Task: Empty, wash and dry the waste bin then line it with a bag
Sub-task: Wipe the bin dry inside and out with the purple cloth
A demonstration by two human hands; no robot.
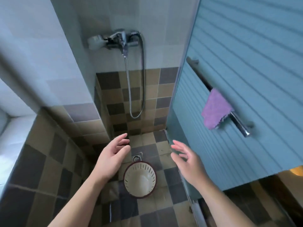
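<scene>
Head view: waste bin (140, 180) stands upright, nothing inside.

The round cream plastic waste bin (140, 179), matt and smooth with slotted walls and a dark maroon rim, stands on the brown-and-grey checkered ceramic floor tiles (161, 208). Just beyond the bin lies a shiny square metal floor drain (136, 158). Above it hang a glossy chrome shower mixer (122, 40) and a ribbed metal hose (129, 89). To the right, a fuzzy purple cloth (215, 110) drapes a polished metal bar (238, 123) on ribbed frosted blue glass (255, 46).
</scene>
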